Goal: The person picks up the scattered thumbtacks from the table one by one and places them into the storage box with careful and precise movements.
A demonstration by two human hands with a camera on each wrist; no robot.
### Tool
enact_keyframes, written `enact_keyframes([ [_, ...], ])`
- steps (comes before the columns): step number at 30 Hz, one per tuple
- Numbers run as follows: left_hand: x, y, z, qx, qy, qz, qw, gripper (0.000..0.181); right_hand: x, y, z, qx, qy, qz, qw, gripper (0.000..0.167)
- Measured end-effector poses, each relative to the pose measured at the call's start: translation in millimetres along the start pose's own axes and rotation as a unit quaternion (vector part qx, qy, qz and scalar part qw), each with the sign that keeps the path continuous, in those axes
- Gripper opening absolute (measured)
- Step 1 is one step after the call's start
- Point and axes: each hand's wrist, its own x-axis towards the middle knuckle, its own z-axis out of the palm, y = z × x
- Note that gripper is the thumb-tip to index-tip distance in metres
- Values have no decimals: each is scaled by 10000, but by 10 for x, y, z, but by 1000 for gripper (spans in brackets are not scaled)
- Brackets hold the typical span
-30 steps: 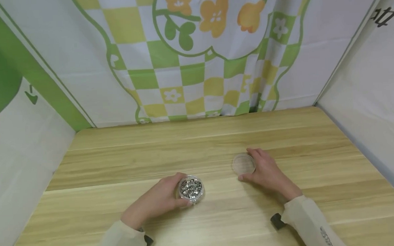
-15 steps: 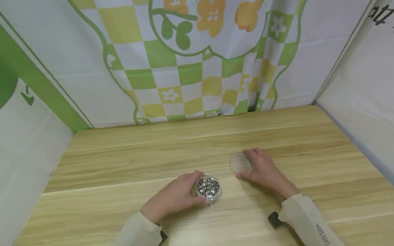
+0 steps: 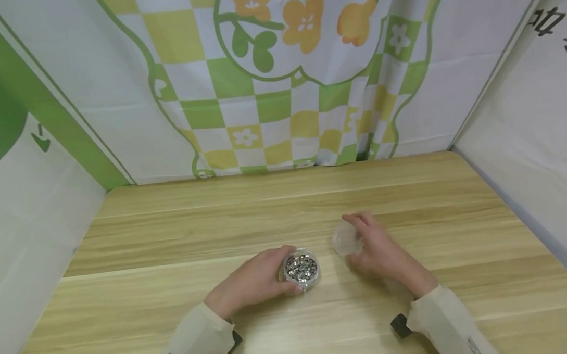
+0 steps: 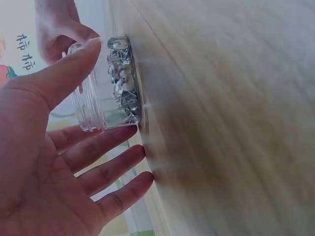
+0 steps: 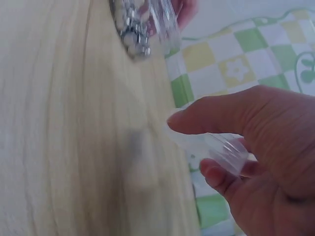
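A clear screw-top jar (image 4: 89, 105) stands on the table, its mouth uncovered. Silvery thumbtacks (image 4: 123, 81) lie in its bottom part. My left hand (image 3: 256, 279) holds the jar from the left side, with the thumb on the near side and a finger on the far side; the other fingers are spread in the left wrist view. To the right, my right hand (image 3: 382, 251) grips a round clear lid (image 3: 345, 239) between thumb and fingers. The lid (image 5: 229, 150) is tilted and raised off the tabletop in the right wrist view, apart from the jar.
The wood-grain table (image 3: 172, 222) reaches back to a green and yellow checked curtain (image 3: 281, 109). White cloth walls (image 3: 521, 137) flank both sides. Each wrist bears a dark strap piece (image 3: 401, 326).
The left hand has slid the jar to the right, nearer the lid, then stopped. Over the last half second the right hand has tilted and lifted the lid.
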Motion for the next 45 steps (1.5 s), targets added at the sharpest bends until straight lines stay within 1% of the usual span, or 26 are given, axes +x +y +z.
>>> enact_keyframes([
  [5,31,13,20,125,71,71,9999,82,-64,-173,-20,-39,-453,-364,9983,84],
  [9,65,35,40,158,140,103,9997,80,-87,-298,-3,-45,-650,-791,9947,79],
  [15,99,79,47,205,138,163,9996,77,-61,-408,58,374,-942,-1172,9879,76],
  [18,105,91,42,162,120,187,9996,77,-32,-430,110,407,-988,-1272,9861,75],
  [24,116,96,48,164,174,174,9996,84,-5,-495,169,-60,-934,-1605,9826,74],
  [26,118,94,49,215,195,152,9995,85,4,-528,183,-156,-942,-1685,9811,75],
  [28,122,92,48,232,213,137,9994,87,14,-560,191,-252,-944,-1687,9808,72],
  [32,126,97,40,252,230,159,9993,96,19,-604,190,-457,-933,-1672,9804,63],
  [35,124,105,34,254,217,135,9993,97,22,-614,181,-636,-936,-1785,9774,59],
  [38,127,107,32,243,208,123,9994,96,33,-622,165,-683,-954,-1893,9749,58],
  [41,136,110,34,282,189,181,9993,91,45,-629,157,-651,-1005,-1918,9741,59],
  [43,144,113,34,304,142,222,9992,91,48,-637,157,-623,-1050,-1885,9745,61],
  [45,155,117,35,211,50,246,9995,91,48,-639,164,-595,-1082,-1872,9745,61],
])
